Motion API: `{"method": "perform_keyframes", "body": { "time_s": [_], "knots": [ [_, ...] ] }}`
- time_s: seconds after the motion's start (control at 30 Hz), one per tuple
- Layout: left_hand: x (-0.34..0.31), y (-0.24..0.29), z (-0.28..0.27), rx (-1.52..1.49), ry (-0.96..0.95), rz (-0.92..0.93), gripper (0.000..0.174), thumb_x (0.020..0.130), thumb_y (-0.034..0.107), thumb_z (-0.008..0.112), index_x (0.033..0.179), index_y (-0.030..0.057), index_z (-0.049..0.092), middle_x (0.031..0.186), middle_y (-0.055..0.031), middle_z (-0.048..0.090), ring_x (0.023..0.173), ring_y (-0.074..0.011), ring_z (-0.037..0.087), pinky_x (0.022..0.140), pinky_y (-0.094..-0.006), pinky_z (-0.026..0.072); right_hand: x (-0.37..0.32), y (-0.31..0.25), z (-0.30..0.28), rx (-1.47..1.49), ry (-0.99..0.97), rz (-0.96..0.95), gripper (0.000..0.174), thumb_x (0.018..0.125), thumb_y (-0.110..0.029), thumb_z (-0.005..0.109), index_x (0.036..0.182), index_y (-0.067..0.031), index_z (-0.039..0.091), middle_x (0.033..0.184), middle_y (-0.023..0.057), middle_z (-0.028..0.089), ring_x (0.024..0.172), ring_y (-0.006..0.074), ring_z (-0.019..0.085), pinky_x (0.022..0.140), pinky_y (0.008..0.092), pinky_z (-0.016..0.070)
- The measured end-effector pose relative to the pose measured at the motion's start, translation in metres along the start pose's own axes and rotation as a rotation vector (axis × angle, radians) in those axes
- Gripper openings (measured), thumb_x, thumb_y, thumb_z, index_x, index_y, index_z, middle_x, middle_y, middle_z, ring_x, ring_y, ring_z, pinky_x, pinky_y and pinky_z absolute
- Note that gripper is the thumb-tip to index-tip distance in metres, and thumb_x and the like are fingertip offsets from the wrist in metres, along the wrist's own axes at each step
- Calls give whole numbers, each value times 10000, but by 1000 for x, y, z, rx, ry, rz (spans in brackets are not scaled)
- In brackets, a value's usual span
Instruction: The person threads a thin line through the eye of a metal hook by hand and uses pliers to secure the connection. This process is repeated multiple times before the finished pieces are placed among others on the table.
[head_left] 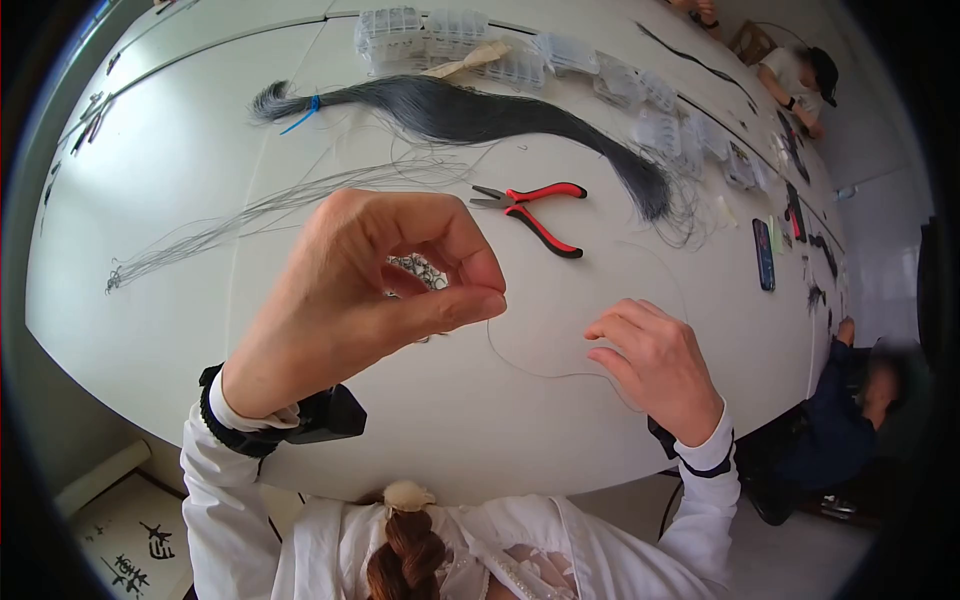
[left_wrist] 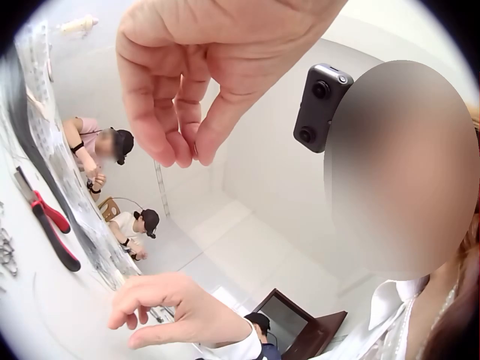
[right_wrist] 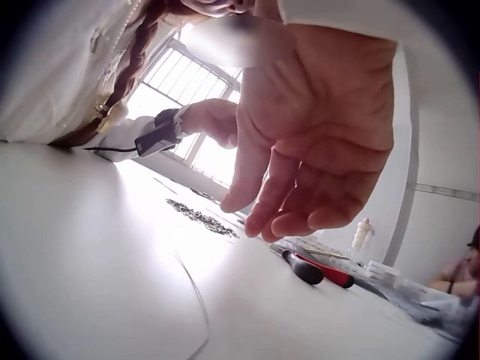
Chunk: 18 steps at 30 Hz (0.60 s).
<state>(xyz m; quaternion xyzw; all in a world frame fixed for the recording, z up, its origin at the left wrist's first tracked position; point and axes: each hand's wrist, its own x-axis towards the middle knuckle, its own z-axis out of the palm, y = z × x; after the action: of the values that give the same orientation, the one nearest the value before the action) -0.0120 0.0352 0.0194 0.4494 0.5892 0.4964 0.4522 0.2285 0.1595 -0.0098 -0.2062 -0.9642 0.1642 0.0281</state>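
My left hand [head_left: 370,285] is raised over the table, thumb and fingertips pinched together. Between those tips a tiny thing [left_wrist: 196,153] barely shows; I cannot tell its kind. Behind this hand, partly hidden, lies a heap of small curled metal pieces [right_wrist: 201,217]. My right hand [head_left: 650,360] hovers to the right, its fingers loosely bent and thumb apart, nothing visible between them. A thin wire [head_left: 545,375] curves over the table from behind the left thumb to beneath the right hand.
Red-and-black pliers [head_left: 540,210] lie with handles spread beyond the hands. Past them stretches a dark grey bundle of strands [head_left: 450,110] with a blue tie. Thin loose wires [head_left: 230,220] lie left, clear plastic boxes [head_left: 460,40] behind. A phone [head_left: 764,255] lies right; other people sit farther off.
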Motion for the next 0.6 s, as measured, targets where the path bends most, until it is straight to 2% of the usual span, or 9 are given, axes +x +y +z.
{"method": "perform_keyframes", "body": {
  "time_s": [0.2,0.33,0.4,0.53,0.6],
  "knots": [
    [-1,-2,-3,18,15,-28,110,710,45,724,744,35,620,724,-22,634,695,-89,602,630,-211,492,-16,9,-1,49,-154,130,175,655,-23,716,783,-33,598,784,53,572,751,217,583,632,325,489],
    [0,-6,-4,0,3,-32,111,712,48,724,743,33,618,723,-21,634,691,-87,601,631,-211,492,-25,9,17,-7,-116,96,175,645,-21,716,753,-29,577,766,54,562,740,216,579,617,322,484],
    [1,-7,-4,14,6,-10,110,712,43,724,748,33,620,729,-21,635,686,-86,600,632,-210,492,-27,8,26,-39,-27,65,171,648,-11,703,716,-29,547,744,52,549,724,211,573,600,322,479],
    [1,-10,0,33,-3,-7,101,719,34,717,755,28,623,726,-20,633,677,-86,599,626,-210,492,-26,4,28,-81,-24,72,165,653,21,675,690,-30,523,712,51,538,694,211,565,577,320,471],
    [1,-10,1,18,-53,-93,85,734,22,704,761,19,624,729,-18,628,688,-83,594,629,-207,487,-24,7,27,-32,-113,127,112,672,25,633,696,-11,530,687,62,537,656,203,556,565,304,455]
  ]
}}
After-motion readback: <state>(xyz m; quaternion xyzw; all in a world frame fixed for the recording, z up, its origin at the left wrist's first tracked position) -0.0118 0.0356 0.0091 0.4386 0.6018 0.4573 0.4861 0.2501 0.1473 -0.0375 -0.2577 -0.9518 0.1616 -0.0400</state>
